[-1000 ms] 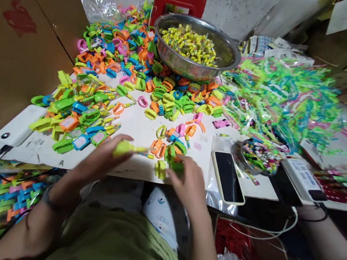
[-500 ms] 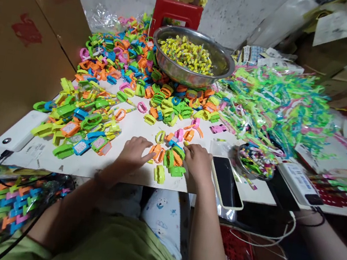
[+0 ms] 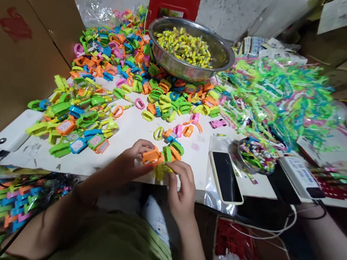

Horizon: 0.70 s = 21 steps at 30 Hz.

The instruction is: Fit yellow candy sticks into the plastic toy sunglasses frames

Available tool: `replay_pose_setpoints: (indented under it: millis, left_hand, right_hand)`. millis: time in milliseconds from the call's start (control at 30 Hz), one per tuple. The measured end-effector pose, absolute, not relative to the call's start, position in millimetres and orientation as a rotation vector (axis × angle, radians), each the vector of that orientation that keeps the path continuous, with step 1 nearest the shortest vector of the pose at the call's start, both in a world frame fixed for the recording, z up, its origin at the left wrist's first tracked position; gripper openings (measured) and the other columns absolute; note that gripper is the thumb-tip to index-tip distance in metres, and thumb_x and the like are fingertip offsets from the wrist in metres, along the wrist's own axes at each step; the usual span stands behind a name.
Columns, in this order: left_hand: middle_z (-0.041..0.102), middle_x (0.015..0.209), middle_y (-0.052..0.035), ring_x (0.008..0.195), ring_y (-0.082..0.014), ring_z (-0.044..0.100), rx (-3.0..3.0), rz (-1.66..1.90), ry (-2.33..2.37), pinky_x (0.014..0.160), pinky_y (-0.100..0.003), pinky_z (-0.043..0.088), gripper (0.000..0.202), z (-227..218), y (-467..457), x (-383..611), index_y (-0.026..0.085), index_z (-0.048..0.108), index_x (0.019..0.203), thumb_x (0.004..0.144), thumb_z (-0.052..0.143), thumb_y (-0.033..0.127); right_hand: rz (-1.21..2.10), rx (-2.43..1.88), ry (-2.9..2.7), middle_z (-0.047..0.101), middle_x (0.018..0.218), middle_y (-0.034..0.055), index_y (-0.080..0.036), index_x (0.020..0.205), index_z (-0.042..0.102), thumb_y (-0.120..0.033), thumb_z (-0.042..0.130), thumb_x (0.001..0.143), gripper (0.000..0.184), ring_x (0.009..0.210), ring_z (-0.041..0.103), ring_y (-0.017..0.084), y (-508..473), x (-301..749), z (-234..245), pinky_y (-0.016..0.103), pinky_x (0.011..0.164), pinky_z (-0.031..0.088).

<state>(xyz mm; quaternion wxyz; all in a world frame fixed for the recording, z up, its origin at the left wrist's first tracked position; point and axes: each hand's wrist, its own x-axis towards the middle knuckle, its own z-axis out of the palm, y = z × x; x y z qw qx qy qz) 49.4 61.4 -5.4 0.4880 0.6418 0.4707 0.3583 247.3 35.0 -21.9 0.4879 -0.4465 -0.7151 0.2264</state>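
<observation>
Left hand pinches the orange toy watch in front of the steel bowl; right hand half-curled beside it (gripping? can't tell from here). Looks light, springy plastic; I'd hold its sides.

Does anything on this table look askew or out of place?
Two things, perhaps. The phone lies right at the front edge of the table, its near end seeming to jut past it. The metal bowl appears propped on heaped plastic bands, so it may be unsteady.
</observation>
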Motion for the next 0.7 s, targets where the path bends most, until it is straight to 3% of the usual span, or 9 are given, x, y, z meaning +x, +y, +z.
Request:
replay_pose_setpoints:
  millis: [167, 367, 467, 567, 700]
  left_hand:
    - [0.064, 0.119, -0.0097, 0.099, -0.0221, 0.065, 1.443, 0.909, 1.176, 0.085, -0.03, 0.051, 0.04, 12.6, 51.3, 44.7, 0.019, 0.063, 0.105, 0.074, 0.074, 0.043]
    - [0.071, 0.1, -0.0084, 0.092, -0.022, 0.068, 0.994, 0.947, 0.95, 0.078, -0.03, 0.054, 0.051, 5.0, 42.0, 58.3, 0.017, 0.061, 0.109, 0.07, 0.077, 0.046]
    - [0.071, 0.101, -0.0089, 0.094, -0.0222, 0.068, 1.08, 0.988, 0.971, 0.081, -0.032, 0.055, 0.049, 2.0, 35.2, 63.2, 0.017, 0.061, 0.111, 0.071, 0.077, 0.042]
    - [0.07, 0.112, -0.0104, 0.102, -0.0228, 0.067, 1.347, 1.036, 1.066, 0.088, -0.033, 0.055, 0.04, 3.9, 31.7, 61.2, 0.018, 0.064, 0.11, 0.075, 0.075, 0.034]
    - [0.07, 0.116, -0.0084, 0.106, -0.0211, 0.066, 1.533, 1.049, 1.11, 0.091, -0.031, 0.055, 0.035, 9.0, 29.6, 56.2, 0.019, 0.066, 0.111, 0.078, 0.071, 0.029]
  right_hand:
    - [0.453, -0.928, -1.866, 0.062, 0.124, 0.0084, -0.025, 0.114, 0.056, -0.01, 0.044, 0.092, 0.029, 0.107, 0.06, 0.022, 21.9, 232.2, -23.6, 0.04, 0.088, 0.049]
    - [0.662, -0.887, -1.897, 0.066, 0.114, 0.0063, -0.026, 0.111, 0.059, -0.012, 0.042, 0.091, 0.03, 0.098, 0.064, 0.02, -0.9, 222.5, -30.5, 0.034, 0.079, 0.054]
    - [0.563, -1.01, -1.707, 0.068, 0.103, 0.0054, -0.027, 0.116, 0.057, -0.014, 0.042, 0.093, 0.03, 0.091, 0.065, 0.02, -5.3, 229.9, -24.4, 0.034, 0.076, 0.054]
    - [0.443, -1.123, -1.615, 0.067, 0.104, 0.0073, -0.026, 0.12, 0.056, -0.015, 0.046, 0.094, 0.03, 0.095, 0.065, 0.022, -2.2, 237.7, -14.9, 0.036, 0.078, 0.053]
    - [0.493, -1.178, -1.709, 0.068, 0.101, 0.0073, -0.024, 0.113, 0.059, -0.014, 0.048, 0.094, 0.024, 0.092, 0.064, 0.021, 3.6, 237.6, -7.5, 0.033, 0.071, 0.051]
